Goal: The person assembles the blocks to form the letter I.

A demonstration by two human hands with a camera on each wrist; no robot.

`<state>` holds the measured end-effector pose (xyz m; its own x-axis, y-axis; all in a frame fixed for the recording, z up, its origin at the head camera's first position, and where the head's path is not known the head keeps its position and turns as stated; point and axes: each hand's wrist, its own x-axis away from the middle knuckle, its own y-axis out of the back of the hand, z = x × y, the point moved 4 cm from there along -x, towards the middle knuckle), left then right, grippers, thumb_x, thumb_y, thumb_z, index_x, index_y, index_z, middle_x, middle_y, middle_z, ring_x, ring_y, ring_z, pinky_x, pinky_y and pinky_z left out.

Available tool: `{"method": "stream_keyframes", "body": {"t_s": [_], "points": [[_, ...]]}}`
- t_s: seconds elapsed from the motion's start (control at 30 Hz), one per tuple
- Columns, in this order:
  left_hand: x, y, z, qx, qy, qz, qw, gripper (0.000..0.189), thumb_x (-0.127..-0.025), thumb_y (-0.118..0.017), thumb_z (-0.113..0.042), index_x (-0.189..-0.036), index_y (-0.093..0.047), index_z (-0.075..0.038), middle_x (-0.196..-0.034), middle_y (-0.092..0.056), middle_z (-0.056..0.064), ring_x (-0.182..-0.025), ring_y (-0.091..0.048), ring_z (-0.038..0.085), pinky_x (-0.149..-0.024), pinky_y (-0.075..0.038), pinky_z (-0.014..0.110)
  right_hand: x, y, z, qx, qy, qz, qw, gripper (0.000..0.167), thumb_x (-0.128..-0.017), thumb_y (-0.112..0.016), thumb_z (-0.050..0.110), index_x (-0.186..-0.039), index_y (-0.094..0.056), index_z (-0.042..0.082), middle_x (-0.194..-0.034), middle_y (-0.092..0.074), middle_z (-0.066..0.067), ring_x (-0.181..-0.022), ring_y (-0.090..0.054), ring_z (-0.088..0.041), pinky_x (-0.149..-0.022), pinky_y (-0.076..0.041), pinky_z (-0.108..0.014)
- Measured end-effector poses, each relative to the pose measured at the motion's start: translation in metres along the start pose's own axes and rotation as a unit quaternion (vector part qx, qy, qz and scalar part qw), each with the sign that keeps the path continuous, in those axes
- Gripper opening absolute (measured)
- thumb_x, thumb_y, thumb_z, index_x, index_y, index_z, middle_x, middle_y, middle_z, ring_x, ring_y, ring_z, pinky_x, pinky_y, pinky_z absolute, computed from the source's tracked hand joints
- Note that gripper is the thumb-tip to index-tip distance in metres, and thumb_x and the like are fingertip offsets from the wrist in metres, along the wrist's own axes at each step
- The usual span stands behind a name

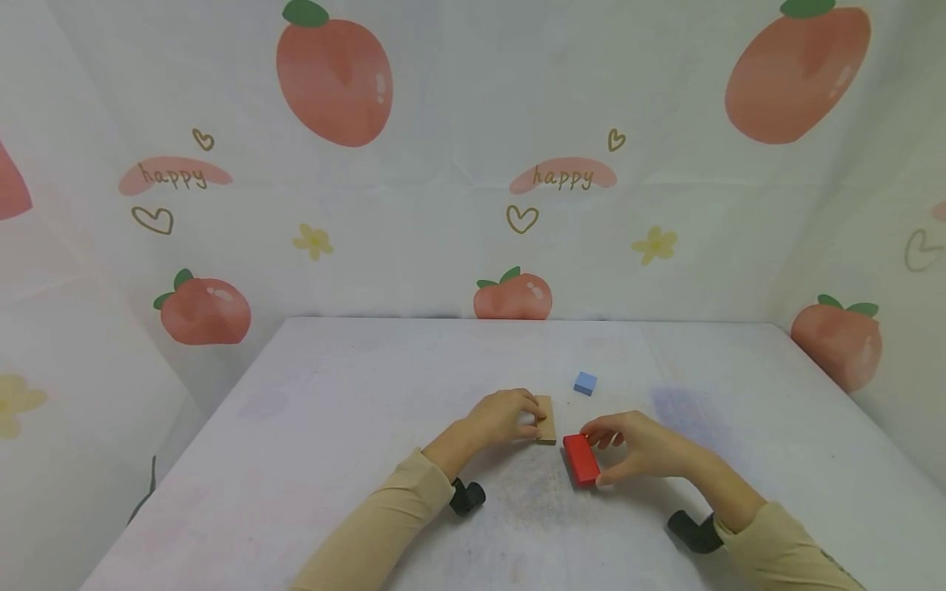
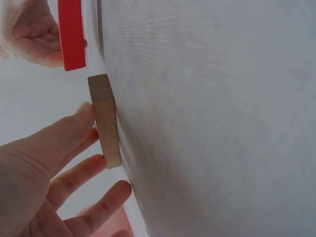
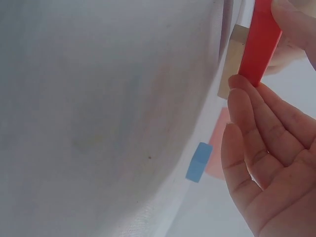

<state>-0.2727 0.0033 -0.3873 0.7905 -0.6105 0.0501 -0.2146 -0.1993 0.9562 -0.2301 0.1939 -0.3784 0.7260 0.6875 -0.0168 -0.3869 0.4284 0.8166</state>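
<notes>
Beige sleeves [image 1: 369, 525] lie nearest the camera at the bottom of the head view, one on each arm, with black fittings [image 1: 468, 498] showing under the wrists.

The red block [image 1: 581, 460] is just above or on the desk [image 1: 332, 410]; I cannot tell whether it touches. It sits right of the middle, its long side pointing roughly toward the person. The right hand [image 1: 646, 443] grips it by the ends: the thumb [image 3: 298, 24] at the near end, a fingertip at the far one. The other fingers [image 3: 234, 158] of that hand are gently bent and off the block.

Just left of the red block and a little farther back, the wood block [image 1: 549, 428] lies flat on the desk, the two apart. The left hand [image 1: 502, 413] is at its left side, with thumb and fingertips against it; whether they grip it or merely touch it I cannot tell. Its lower fingers [image 2: 103, 207] are spread away from the wood.

Beyond both, the small blue block [image 1: 585, 383] rests on the desk, touching neither hand.

Farther out, a bluish stain [image 1: 680, 410] marks the desk's right part, and a dark cord [image 1: 152, 476] hangs by its left edge. White cloth [image 1: 443, 230] behind carries printed fruit, hearts, yellow flowers and "happy".
</notes>
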Motion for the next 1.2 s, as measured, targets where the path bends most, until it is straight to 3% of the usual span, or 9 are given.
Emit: {"method": "stream_keyframes", "body": {"t_s": [1.2], "points": [[0.0003,0.0018,-0.0015,0.001,-0.007,-0.002,1.0,0.031,-0.084,-0.069,-0.027,-0.113,-0.069,-0.017,-0.12,-0.063,-0.001,-0.115,-0.057,0.016,-0.097,-0.046,0.029,-0.0051,-0.0061,0.0101,-0.007,0.002,0.02,0.9998,0.057,-0.071,-0.08,0.029,-0.114,-0.061,-0.003,-0.098,-0.069,-0.004,-0.083,-0.062,-0.005,-0.075,-0.052,-0.024]]}}
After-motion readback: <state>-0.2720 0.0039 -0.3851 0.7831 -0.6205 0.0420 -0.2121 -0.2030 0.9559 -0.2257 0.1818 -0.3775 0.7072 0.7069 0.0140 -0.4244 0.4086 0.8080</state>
